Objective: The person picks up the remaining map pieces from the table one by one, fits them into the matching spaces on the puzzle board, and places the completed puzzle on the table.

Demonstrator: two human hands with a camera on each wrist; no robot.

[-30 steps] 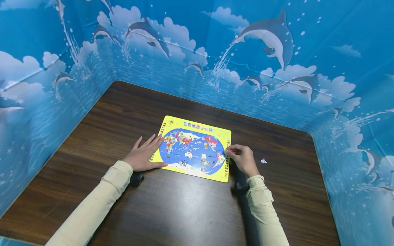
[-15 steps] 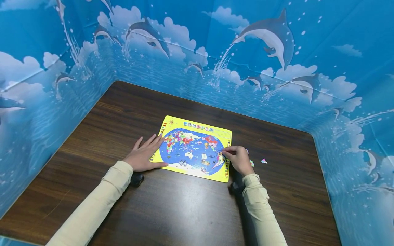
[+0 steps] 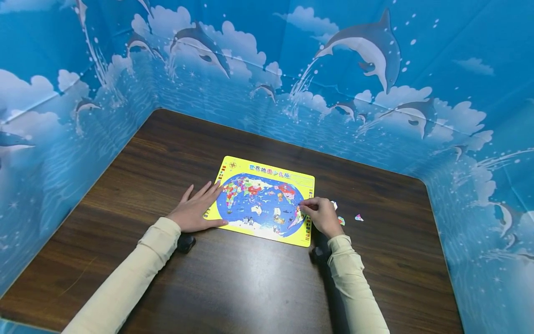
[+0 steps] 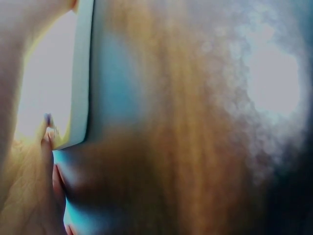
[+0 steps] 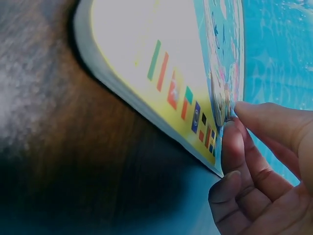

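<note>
A yellow-bordered world map puzzle board (image 3: 267, 233) lies flat on the table, its blue oval printed with continents and ships. My left hand (image 3: 194, 211) rests spread on the board's left edge. In the left wrist view the left hand (image 4: 27, 181) shows only in part, beside the overexposed board. Over the right side of the map, my right hand (image 3: 324, 215) pinches a small puzzle piece (image 5: 220, 100) between thumb and forefinger, low against the surface. The fingers mostly hide that piece in the head view.
Several loose puzzle pieces lie right of the board, among them a pink one (image 3: 359, 217) and a green one (image 3: 341, 221), partly behind the right hand. The dark wooden table (image 3: 250, 287) is bounded by a blue dolphin-print curtain (image 3: 250, 69).
My right hand has moved slightly left from the board's edge onto the map, uncovering loose pieces behind it. My left hand stays in place.
</note>
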